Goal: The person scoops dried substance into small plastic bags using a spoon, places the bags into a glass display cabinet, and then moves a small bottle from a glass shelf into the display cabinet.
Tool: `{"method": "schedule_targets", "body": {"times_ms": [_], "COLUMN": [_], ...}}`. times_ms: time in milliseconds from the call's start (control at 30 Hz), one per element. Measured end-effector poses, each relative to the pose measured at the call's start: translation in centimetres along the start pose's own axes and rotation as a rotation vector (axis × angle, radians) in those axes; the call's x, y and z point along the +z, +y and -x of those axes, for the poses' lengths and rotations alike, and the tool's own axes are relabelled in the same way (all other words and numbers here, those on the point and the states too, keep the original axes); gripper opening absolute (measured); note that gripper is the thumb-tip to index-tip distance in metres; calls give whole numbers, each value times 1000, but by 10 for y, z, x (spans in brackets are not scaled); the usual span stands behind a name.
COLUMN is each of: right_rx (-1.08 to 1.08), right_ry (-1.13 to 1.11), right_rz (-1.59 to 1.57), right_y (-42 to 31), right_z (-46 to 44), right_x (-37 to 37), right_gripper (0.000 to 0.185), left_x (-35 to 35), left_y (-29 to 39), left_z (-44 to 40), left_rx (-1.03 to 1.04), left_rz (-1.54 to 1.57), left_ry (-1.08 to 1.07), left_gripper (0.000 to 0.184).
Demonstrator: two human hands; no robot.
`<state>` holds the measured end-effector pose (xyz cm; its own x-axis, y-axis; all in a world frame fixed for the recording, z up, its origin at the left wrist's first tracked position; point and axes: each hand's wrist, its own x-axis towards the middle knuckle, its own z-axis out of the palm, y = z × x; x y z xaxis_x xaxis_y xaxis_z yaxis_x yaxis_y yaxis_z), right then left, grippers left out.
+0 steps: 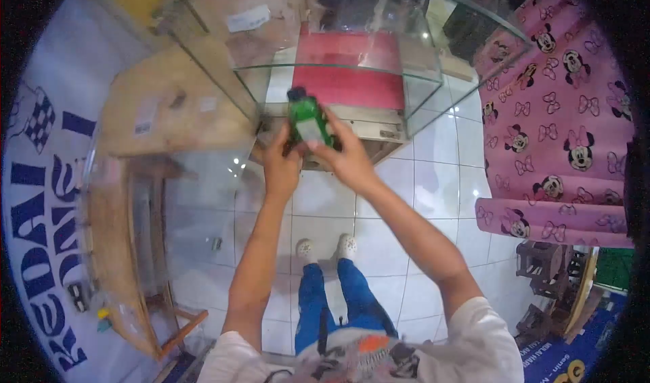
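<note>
A green bottle [309, 118] with a black cap and a pale label is held up in front of me, tilted slightly. My left hand [283, 154] grips its lower left side. Around its lower right side close the fingers of my right hand [344, 154]. The label's print is too blurred to read. Just beyond the bottle stands a glass display case [338, 67], with a red panel [349, 68] inside it.
A wooden table [183, 99] stands left, near a banner [40, 234]. Pink cartoon-print cloth [542, 126] hangs right. Dark stacked stools [542, 264] sit at lower right. White tiles [325, 197] cover the floor.
</note>
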<state>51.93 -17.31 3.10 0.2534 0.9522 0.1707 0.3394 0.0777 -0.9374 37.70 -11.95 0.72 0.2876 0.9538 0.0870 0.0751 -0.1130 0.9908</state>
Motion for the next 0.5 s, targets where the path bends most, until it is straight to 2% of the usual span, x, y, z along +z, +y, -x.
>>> {"method": "schedule_targets", "body": {"times_ms": [33,100,167,233,300,367,400,467,500], "right_rx": [51,-51,-55,-9,-17,-99,-114,-121,-126], "right_ry": [-3,41,-19,-27,-34,-28,-19,5,17], "right_rz": [-26,-79,-232,-291,-475,-439,-418,-391,-382], "right_y": [6,32,42,56,73,111,122,138,145], "right_z": [-23,-69,-111,-145,-177,-231,-252,-275,-284], "right_x": [-2,-1,-4,1,11,20,24,28,31], "right_gripper": [67,67,61,53,44,41,41,40,40], "left_x": [6,18,28,35,40,49,55,66,65], "left_y": [-6,-7,-35,-50,-62,-87,-105,-137,-135], "left_z": [-27,-77,-125,-169,-205,-256,-294,-350,-352], "left_rx": [142,64,222,409,477,497,497,435,436], "left_rz": [-200,-102,12,-144,-280,-431,-429,425,421], "left_ry": [12,-6,47,73,108,254,254,141,139], "left_gripper": [50,49,46,41,34,30,30,15,15]}}
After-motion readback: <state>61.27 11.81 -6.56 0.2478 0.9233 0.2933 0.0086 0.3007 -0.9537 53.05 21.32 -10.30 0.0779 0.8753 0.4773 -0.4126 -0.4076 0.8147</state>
